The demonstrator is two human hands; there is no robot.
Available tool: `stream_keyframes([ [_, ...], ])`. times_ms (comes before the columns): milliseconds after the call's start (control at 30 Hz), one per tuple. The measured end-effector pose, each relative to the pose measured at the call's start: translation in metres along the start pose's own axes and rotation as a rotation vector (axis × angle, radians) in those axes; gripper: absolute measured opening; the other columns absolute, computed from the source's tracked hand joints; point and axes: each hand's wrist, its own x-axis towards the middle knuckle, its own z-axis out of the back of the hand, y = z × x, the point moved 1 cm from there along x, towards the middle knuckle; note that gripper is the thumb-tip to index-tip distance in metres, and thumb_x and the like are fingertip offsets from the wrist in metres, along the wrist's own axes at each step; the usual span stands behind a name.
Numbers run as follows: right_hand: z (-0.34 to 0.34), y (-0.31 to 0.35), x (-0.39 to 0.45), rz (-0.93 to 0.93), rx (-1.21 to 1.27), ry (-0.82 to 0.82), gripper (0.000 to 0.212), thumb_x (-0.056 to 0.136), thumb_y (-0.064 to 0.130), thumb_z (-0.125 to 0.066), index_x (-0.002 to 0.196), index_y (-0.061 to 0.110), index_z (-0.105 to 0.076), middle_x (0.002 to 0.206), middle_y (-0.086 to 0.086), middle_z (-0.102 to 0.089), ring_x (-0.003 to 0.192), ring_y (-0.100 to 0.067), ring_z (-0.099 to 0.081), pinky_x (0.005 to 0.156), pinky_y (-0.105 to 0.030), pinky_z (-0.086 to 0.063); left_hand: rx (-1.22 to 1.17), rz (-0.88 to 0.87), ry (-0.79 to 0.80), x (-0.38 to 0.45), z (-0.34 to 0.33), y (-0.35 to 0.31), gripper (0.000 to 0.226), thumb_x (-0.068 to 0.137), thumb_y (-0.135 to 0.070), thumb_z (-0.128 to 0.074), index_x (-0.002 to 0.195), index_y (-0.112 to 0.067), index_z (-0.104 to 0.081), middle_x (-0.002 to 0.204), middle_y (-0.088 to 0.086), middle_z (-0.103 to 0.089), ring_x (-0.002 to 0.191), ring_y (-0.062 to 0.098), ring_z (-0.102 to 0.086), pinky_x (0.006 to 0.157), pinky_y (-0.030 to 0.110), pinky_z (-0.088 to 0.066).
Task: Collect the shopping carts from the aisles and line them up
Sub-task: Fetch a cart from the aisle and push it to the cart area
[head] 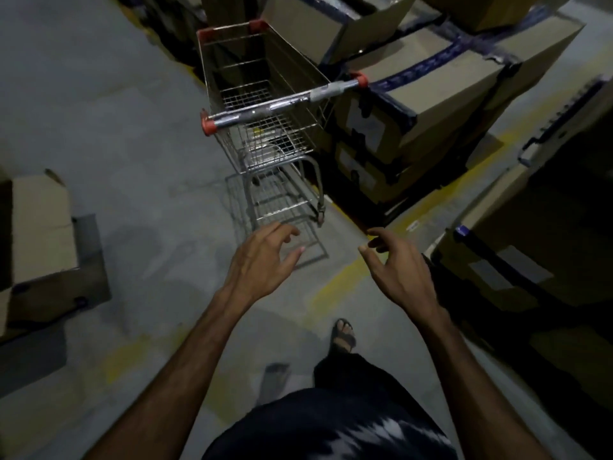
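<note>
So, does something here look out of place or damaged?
The shopping cart stands alone, close against stacked cardboard boxes, not in any line. Its handle shows bare metal with patchy grey covering. At left, an opened cardboard box lies on the floor.

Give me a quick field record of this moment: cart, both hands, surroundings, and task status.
cart: silver wire shopping cart with red-capped chrome handle bar, standing ahead beside the boxes, handle toward the person
cart contents: basket looks nearly empty; small items too dim to identify
left hand: left hand outstretched, fingers loosely curved, holding nothing, short of the handle
right hand: right hand outstretched, holding nothing, short of the handle
right side: stacked brown cardboard boxes with blue tape
left side: open cardboard box on the grey concrete floor
status: cart not yet gripped
</note>
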Motion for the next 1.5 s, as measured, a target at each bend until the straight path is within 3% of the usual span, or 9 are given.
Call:
stream_keyframes([
  [167,0.030,0.000,0.111,0.115,0.010,0.077,0.046,0.103,0.047,-0.062,0.142,0.021,-0.061,0.125,0.001,-0.070,0.110,-0.019,-0.066,0.094,-0.046,-0.057,0.037,0.082,-0.070,0.083,0.000,0.005,0.023,0.098,-0.037,-0.074,0.112,-0.020,-0.070,0.099,-0.005,-0.067,0.090,0.015,-0.060,0.078,0.030,-0.046],
  [367,0.050,0.021,0.227,0.304,-0.139,0.161,0.041,0.103,0.043,-0.063,0.133,0.014,-0.066,0.122,-0.007,-0.071,0.109,-0.028,-0.067,0.081,-0.033,-0.049,0.039,0.196,-0.163,0.146,0.002,0.009,0.024,0.095,-0.036,-0.076,0.113,-0.020,-0.071,0.101,-0.004,-0.068,0.088,0.016,-0.060,0.078,0.033,-0.049],
  [500,0.046,0.042,0.277,0.356,-0.112,0.178,0.039,0.102,0.040,-0.064,0.128,0.011,-0.066,0.119,-0.010,-0.071,0.106,-0.030,-0.066,0.086,-0.043,-0.057,0.073,0.236,-0.176,0.174,0.004,0.024,0.024,0.096,-0.036,-0.076,0.114,-0.021,-0.071,0.098,-0.004,-0.066,0.084,0.010,-0.052,0.078,0.035,-0.050],
  [800,0.025,0.075,0.367,0.396,-0.197,0.201,0.047,0.101,0.049,-0.061,0.135,0.018,-0.063,0.131,-0.008,-0.065,0.119,-0.029,-0.062,0.095,-0.049,-0.054,0.151,0.272,-0.218,0.256,0.012,0.085,0.028,0.097,-0.035,-0.074,0.115,-0.014,-0.071,0.108,0.005,-0.070,0.099,0.025,-0.061,0.085,0.040,-0.049],
  [967,0.020,0.084,0.423,0.409,-0.373,0.221,0.058,0.099,0.054,-0.059,0.145,0.018,-0.055,0.145,-0.010,-0.056,0.130,-0.031,-0.055,0.104,-0.055,-0.049,0.220,0.322,-0.157,0.314,0.008,0.131,0.051,0.094,-0.060,-0.059,0.117,-0.016,-0.070,0.115,0.005,-0.071,0.109,0.029,-0.061,0.095,0.050,-0.049],
  [1100,0.007,0.083,0.461,0.432,-0.507,0.336,0.069,0.099,0.064,-0.056,0.151,0.019,-0.050,0.151,-0.012,-0.053,0.135,-0.031,-0.053,0.111,-0.052,-0.044,0.284,0.394,0.015,0.339,0.001,0.155,0.066,0.096,-0.081,-0.042,0.091,-0.021,-0.066,0.083,0.000,-0.066,0.078,0.025,-0.062,0.080,0.044,-0.051],
  [1200,-0.005,0.081,0.485,0.491,-0.586,0.400,0.075,0.096,0.077,-0.046,0.143,0.020,-0.058,0.138,-0.011,-0.064,0.122,-0.029,-0.063,0.104,-0.046,-0.047,0.393,0.487,0.102,0.340,-0.002,0.166,0.080,0.086,-0.094,-0.033,0.077,-0.020,-0.063,0.065,-0.001,-0.058,0.062,0.021,-0.057,0.065,0.034,-0.041],
  [1300,-0.016,0.082,0.502,0.505,-0.606,0.397,0.097,0.083,0.097,-0.024,0.117,0.019,-0.071,0.100,-0.006,-0.074,0.087,-0.023,-0.069,0.076,-0.033,-0.048,0.503,0.562,0.132,0.340,0.003,0.171,0.092,0.076,-0.104,-0.026,0.063,-0.019,-0.059,0.056,0.000,-0.056,0.054,0.019,-0.056,0.063,0.032,-0.043],
  [1500,-0.021,0.075,0.528,0.504,-0.693,0.428,0.106,0.060,0.114,-0.022,0.079,0.022,-0.070,0.079,-0.005,-0.071,0.077,-0.028,-0.070,0.077,-0.042,-0.060,0.540,0.653,0.209,0.338,0.009,0.164,0.101,0.067,-0.111,-0.023,0.056,-0.018,-0.059,0.051,0.000,-0.055,0.050,0.016,-0.055,0.065,0.033,-0.052],
])
